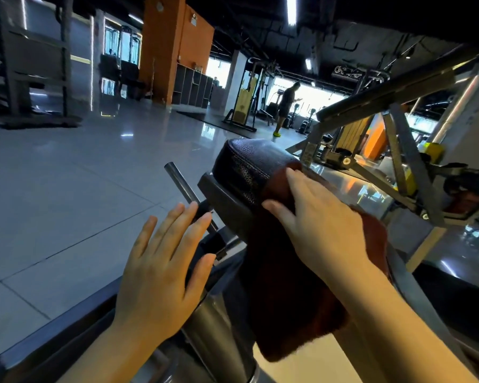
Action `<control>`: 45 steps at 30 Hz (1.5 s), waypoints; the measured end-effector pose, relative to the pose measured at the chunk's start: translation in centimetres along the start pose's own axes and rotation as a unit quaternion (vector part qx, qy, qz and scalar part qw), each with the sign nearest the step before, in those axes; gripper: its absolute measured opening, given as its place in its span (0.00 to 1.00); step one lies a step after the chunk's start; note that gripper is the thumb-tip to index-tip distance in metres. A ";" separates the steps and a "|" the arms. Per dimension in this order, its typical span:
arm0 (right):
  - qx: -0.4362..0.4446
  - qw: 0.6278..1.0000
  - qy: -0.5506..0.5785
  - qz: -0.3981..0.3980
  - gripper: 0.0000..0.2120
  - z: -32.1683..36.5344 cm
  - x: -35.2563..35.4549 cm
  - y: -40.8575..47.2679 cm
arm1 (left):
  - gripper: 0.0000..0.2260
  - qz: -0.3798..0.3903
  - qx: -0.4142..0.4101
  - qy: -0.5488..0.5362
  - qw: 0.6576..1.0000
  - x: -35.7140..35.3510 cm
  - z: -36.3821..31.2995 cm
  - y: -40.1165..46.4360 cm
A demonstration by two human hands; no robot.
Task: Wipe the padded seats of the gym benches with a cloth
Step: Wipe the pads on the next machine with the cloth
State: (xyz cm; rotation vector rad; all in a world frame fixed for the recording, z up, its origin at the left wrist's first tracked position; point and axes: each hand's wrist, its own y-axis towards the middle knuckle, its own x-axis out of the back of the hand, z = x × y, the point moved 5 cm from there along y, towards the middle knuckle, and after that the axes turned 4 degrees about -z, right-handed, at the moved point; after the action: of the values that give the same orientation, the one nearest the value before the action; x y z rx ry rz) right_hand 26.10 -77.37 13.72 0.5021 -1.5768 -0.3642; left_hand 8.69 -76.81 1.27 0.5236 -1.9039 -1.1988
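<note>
A black padded seat [246,164] on a steel machine frame fills the centre of the head view. A dark red cloth [293,294] is draped over the near part of the pad and hangs down toward me. My right hand [315,219] lies flat on the cloth, pressing it against the pad, fingers spread toward the pad's far end. My left hand [163,266] hovers to the left of the seat with its fingers apart and nothing in it, close to a black knob on a metal adjustment pin [180,183].
Grey machine arms and a yellow part [407,150] stand close on the right. Shiny tiled floor [67,189] stretches left and ahead. A person [286,106] stands far off by a cable machine [246,100]. An orange column [174,45] rises behind.
</note>
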 end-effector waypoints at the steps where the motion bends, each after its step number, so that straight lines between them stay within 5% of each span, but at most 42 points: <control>1: 0.005 1.000 -0.001 -0.009 0.29 1.0 -0.2 1.3 | 0.22 -0.005 -0.004 0.000 1.000 0.1 0.0 0.0; 8: 0.039 0.998 -0.009 -0.053 0.22 5.0 -1.3 5.2 | 0.23 0.028 -0.134 0.032 0.990 0.5 -1.1 -0.5; 16: 0.031 0.999 -0.017 0.028 0.26 -2.2 0.9 -2.6 | 0.23 0.033 -0.055 0.031 0.997 0.6 -0.3 -0.7; 20: -0.009 0.998 -0.002 0.064 0.30 -4.6 1.3 -5.1 | 0.25 0.042 -0.088 0.020 0.995 0.4 -0.6 -1.0; 34: 0.037 0.997 -0.002 -0.068 0.31 4.9 -1.6 4.0 | 0.24 0.053 -0.092 0.033 0.994 0.4 -0.4 -1.0; 45: 0.124 0.983 0.042 0.133 0.37 -6.4 1.1 -4.0 | 0.25 0.059 -0.069 0.033 0.995 0.2 -0.4 -1.1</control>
State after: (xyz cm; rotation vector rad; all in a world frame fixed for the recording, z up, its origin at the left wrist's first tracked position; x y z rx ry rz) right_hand 32.79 -80.89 13.02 0.4821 -1.5908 0.0563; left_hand 8.83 -77.67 0.52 0.3674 -1.7553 -1.2115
